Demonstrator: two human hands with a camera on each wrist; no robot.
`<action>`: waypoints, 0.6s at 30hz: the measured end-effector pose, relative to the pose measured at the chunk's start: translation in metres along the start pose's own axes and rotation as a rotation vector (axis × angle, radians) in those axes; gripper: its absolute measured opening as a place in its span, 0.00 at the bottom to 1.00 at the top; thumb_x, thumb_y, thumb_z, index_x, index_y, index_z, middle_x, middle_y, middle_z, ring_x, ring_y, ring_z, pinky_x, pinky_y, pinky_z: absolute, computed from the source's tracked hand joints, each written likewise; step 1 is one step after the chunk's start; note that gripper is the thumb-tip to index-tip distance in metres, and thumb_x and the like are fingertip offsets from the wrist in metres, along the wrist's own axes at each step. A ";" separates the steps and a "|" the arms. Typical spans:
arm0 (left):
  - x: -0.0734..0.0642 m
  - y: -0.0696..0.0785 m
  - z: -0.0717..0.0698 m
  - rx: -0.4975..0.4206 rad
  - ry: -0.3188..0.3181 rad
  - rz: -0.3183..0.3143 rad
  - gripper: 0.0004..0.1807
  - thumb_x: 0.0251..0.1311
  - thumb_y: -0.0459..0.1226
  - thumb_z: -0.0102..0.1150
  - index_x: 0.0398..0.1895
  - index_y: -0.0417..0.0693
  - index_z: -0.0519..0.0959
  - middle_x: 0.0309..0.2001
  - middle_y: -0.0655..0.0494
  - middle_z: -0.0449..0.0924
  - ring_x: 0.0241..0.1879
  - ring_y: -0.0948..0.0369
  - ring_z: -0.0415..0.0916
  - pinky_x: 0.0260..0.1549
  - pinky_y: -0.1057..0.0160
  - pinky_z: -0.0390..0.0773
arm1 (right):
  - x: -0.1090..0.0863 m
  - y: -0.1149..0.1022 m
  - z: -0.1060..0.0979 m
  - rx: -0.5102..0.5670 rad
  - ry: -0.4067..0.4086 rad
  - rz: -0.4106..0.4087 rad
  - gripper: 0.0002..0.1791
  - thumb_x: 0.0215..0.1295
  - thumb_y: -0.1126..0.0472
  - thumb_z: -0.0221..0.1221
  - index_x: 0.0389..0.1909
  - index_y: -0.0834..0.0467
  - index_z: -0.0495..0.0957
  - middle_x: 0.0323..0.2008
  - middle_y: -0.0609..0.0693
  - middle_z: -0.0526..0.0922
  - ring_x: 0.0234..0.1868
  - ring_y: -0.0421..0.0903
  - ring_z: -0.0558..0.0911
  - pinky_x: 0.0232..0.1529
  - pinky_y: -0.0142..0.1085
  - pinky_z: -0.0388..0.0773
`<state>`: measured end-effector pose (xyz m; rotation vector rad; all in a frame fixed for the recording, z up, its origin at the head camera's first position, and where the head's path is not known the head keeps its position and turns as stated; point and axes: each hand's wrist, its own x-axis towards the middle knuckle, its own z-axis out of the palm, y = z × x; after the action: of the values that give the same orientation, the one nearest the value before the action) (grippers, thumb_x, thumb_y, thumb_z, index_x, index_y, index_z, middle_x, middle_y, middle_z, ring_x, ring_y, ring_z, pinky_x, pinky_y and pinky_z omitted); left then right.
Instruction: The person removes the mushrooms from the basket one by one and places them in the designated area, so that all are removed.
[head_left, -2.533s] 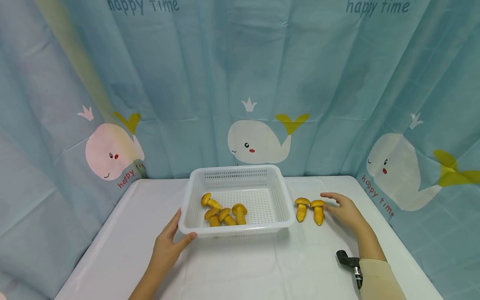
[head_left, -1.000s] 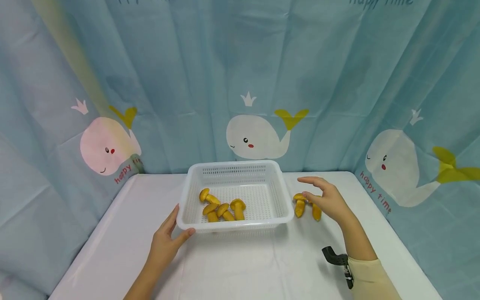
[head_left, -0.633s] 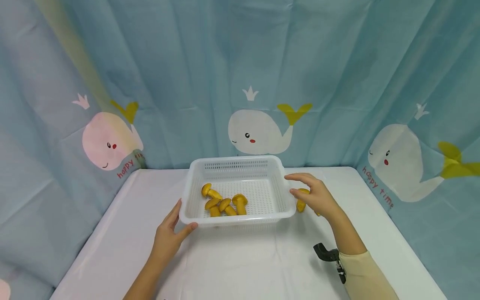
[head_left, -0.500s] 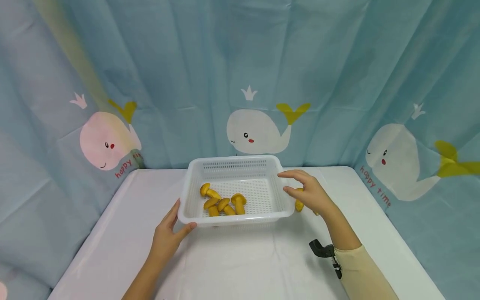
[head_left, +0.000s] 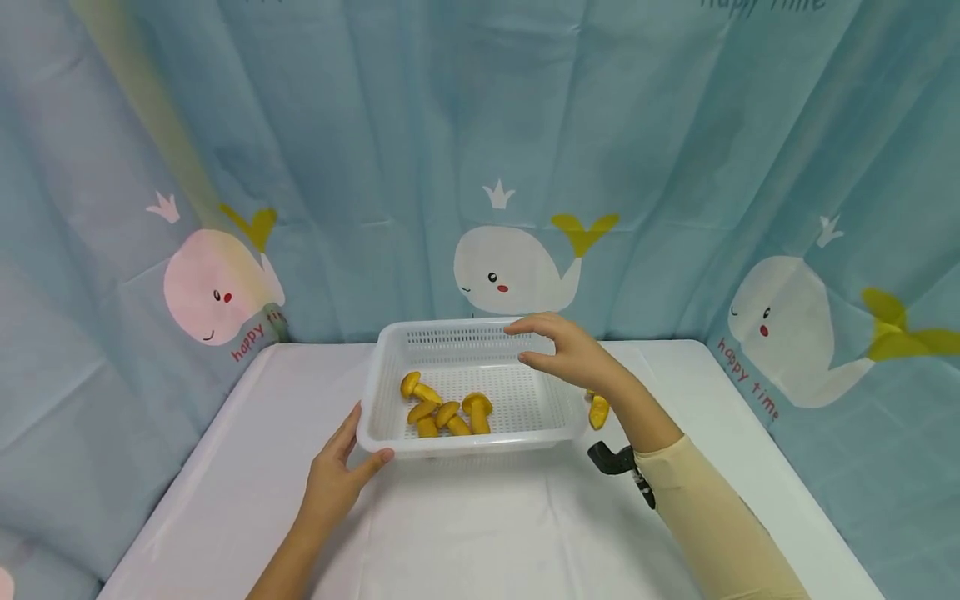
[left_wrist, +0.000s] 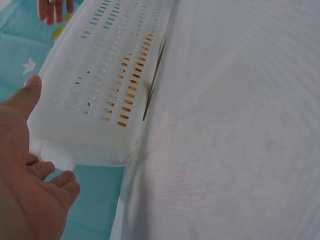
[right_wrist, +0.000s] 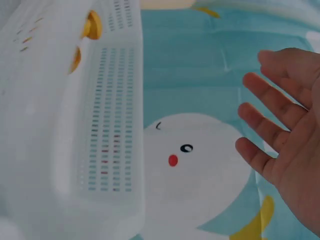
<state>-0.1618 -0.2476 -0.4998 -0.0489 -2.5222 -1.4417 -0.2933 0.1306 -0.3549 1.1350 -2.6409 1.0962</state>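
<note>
Our left hand [head_left: 333, 479] grips the white plastic basket [head_left: 480, 444] at its near-left corner; our empty right hand [head_left: 572, 352] hangs above it, fingers parted. The step seems a reach; grasping anything calls for closing them. Four yellow mushrooms [head_left: 477, 408] lie inside, a loose mushroom [head_left: 598, 412] just right.

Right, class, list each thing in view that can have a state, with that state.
White basket: right way up, uncovered.
Four mushrooms: lying inside the basket.
Table: covered in white.
Outside mushroom: lying on the table, partly hidden.
Left hand: touching the basket's near left corner.
Right hand: empty, fingers apart.
Curtain: hanging, creased.
</note>
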 end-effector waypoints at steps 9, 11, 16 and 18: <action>0.000 -0.003 0.001 0.018 -0.003 -0.018 0.53 0.58 0.52 0.73 0.83 0.63 0.52 0.81 0.58 0.51 0.78 0.48 0.57 0.70 0.51 0.64 | 0.051 -0.009 0.007 -0.020 -0.107 -0.092 0.23 0.70 0.57 0.67 0.64 0.51 0.80 0.65 0.46 0.79 0.70 0.48 0.73 0.72 0.50 0.71; 0.000 -0.003 0.001 0.017 0.000 -0.015 0.53 0.58 0.53 0.73 0.83 0.65 0.52 0.81 0.57 0.52 0.78 0.48 0.57 0.70 0.50 0.64 | 0.063 -0.010 0.010 -0.015 -0.136 -0.095 0.23 0.69 0.58 0.67 0.64 0.53 0.79 0.65 0.47 0.79 0.70 0.48 0.73 0.72 0.50 0.71; -0.001 -0.002 0.001 0.012 0.003 -0.007 0.53 0.58 0.54 0.73 0.82 0.67 0.52 0.81 0.58 0.52 0.78 0.48 0.57 0.71 0.48 0.64 | 0.090 -0.012 0.023 -0.026 -0.193 -0.062 0.25 0.69 0.56 0.67 0.66 0.50 0.78 0.67 0.46 0.77 0.73 0.48 0.69 0.75 0.48 0.68; -0.002 -0.002 0.001 0.011 0.004 -0.006 0.52 0.58 0.54 0.72 0.82 0.68 0.52 0.81 0.57 0.52 0.78 0.48 0.57 0.71 0.47 0.64 | 0.100 -0.012 0.029 -0.028 -0.207 -0.049 0.24 0.70 0.55 0.67 0.66 0.48 0.78 0.68 0.45 0.76 0.74 0.48 0.68 0.75 0.48 0.67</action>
<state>-0.1607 -0.2474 -0.5027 -0.0364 -2.5293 -1.4292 -0.3523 0.0458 -0.3377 1.3690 -2.7522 0.9799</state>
